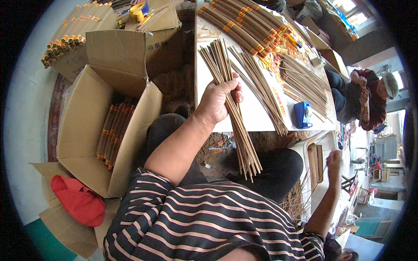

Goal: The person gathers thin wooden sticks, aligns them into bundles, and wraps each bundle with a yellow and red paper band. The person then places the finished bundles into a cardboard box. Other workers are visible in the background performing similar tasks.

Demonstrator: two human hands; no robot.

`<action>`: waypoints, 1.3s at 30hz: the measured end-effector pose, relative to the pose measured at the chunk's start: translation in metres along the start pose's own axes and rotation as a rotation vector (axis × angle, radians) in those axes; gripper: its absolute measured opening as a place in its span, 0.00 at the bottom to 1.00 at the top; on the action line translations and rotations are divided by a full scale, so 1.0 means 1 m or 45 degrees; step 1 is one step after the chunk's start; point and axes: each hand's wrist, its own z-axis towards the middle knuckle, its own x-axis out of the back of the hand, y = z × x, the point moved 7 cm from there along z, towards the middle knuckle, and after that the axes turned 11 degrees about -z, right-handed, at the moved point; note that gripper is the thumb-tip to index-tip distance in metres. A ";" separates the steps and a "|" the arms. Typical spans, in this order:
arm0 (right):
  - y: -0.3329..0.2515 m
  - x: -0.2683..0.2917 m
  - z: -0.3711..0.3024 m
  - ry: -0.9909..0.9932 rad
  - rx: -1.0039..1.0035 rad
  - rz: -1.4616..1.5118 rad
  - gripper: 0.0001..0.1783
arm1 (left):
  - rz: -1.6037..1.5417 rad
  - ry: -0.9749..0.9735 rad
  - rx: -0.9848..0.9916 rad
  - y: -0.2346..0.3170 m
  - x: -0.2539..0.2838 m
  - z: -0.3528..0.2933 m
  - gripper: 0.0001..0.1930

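My left hand [220,99] is wrapped round a loose bundle of thin brown incense sticks [241,135]. The bundle slants from above the white table down over my lap, its lower ends uneven. Out to the right, beside a white tub [312,191], my right hand [334,158] is raised with its fingers curled in; whatever it may hold is too small to make out. On the table [257,115] lie more loose sticks [261,87], just right of the held bundle, and another spread of sticks [305,82] farther right.
Banded stick bundles [244,24] are piled at the table's far side. A blue tape dispenser [302,115] stands near its front right corner. At left, an open carton [76,139] holds wrapped bundles [115,135], with a red cloth [78,200] by it. Another person [370,95] sits at right.
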 end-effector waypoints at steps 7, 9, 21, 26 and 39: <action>-0.094 -0.043 -0.025 -0.203 0.130 0.674 0.12 | -0.085 0.010 0.056 -0.006 -0.008 0.000 0.06; -0.185 -0.043 -0.040 -0.554 0.247 0.997 0.15 | -0.085 -0.018 0.072 -0.006 -0.009 -0.002 0.08; -0.328 -0.111 -0.103 -0.945 0.578 0.744 0.15 | 0.536 0.286 -0.273 0.010 0.001 -0.002 0.14; -0.327 -0.111 -0.110 -1.034 0.577 1.186 0.09 | 0.438 0.090 -0.224 0.006 -0.029 -0.006 0.10; -0.376 -0.015 -0.028 -0.748 0.795 1.621 0.15 | 1.301 -0.386 -0.750 0.010 -0.186 -0.013 0.11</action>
